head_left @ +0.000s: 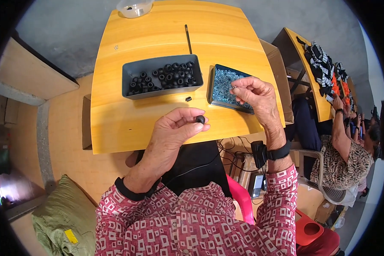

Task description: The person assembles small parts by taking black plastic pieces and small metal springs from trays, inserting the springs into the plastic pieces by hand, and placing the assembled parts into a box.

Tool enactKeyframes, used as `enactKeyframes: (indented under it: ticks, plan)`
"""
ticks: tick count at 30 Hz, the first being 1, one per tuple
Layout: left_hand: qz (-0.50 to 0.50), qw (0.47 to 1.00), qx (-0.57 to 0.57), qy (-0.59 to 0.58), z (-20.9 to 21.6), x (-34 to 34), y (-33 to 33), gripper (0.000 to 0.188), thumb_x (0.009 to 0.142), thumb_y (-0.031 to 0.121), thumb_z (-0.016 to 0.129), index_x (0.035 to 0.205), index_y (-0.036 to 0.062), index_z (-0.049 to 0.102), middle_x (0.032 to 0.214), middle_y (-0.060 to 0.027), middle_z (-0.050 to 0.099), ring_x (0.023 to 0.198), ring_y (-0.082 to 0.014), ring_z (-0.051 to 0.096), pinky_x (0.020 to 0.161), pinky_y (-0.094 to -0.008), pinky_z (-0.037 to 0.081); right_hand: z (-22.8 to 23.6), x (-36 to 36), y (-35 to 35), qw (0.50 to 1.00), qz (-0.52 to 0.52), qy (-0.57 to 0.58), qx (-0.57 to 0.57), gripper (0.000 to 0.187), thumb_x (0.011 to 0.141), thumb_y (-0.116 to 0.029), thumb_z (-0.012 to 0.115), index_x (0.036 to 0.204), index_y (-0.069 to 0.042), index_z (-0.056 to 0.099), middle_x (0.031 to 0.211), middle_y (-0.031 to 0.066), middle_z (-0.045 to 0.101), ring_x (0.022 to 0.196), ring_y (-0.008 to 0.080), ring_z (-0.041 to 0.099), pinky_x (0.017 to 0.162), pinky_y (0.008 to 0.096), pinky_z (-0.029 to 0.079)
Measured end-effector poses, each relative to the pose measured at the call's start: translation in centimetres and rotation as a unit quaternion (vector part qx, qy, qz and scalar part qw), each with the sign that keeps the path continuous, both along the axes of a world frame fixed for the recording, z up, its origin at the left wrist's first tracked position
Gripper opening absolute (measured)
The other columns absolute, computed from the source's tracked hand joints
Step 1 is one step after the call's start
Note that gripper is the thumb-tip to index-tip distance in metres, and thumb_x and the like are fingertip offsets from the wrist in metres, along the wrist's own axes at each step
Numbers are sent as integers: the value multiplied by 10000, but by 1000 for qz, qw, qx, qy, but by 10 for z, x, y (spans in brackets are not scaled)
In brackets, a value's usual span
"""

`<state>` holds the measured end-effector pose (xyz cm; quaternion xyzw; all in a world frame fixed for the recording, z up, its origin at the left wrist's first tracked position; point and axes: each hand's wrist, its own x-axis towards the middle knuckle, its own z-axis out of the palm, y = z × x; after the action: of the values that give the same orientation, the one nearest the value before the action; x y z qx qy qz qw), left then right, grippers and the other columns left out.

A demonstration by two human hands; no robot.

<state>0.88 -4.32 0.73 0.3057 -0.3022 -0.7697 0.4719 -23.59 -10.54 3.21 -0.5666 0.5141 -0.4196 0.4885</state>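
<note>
My left hand pinches a small round black knob between thumb and fingers, just above the table's near edge. My right hand is raised over a shallow dark tray full of tiny bluish metallic pieces. Its thumb and fingertips are pressed together on something tiny, too small to make out. Left of the tray stands a long grey bin with many similar black knobs, several showing a hole. One small black piece lies loose between the bin and my hands.
A thin black rod lies on the yellow wooden table behind the bin. At the far left corner is a clear bowl. Cardboard stands along the table's right side. Another person works at a second table on the right.
</note>
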Motion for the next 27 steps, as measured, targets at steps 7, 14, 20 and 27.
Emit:
enactKeyframes:
  ticks: [7,14,20,27]
  plan:
    - [13,999,-39,-25,13,-11,4,259,849,-18,639,1107,2,614,986,-83,658,942,-163,640,903,-299,506,24,30,45,996,17,-68,-52,84,823,-21,679,901,6,661,832,66,658,713,87,585,635,215,471]
    - [3,997,-74,-31,13,-16,12,278,848,-31,642,1124,-12,621,981,-41,636,928,-111,627,832,-232,504,17,40,68,991,19,-128,-46,119,808,79,661,904,9,655,864,21,640,771,55,582,701,202,472]
    - [16,993,-105,-56,20,-18,18,279,833,-41,655,1108,1,638,959,-34,660,891,-66,608,812,-216,498,22,44,76,989,42,-89,-108,140,791,95,664,909,19,652,869,48,648,788,89,591,705,225,477]
    - [-10,996,-82,-42,24,-16,20,252,874,8,634,1125,-19,622,990,-63,658,887,-115,640,814,-231,508,25,39,83,987,35,-76,-141,145,786,97,668,906,16,659,864,59,648,790,130,585,720,248,464]
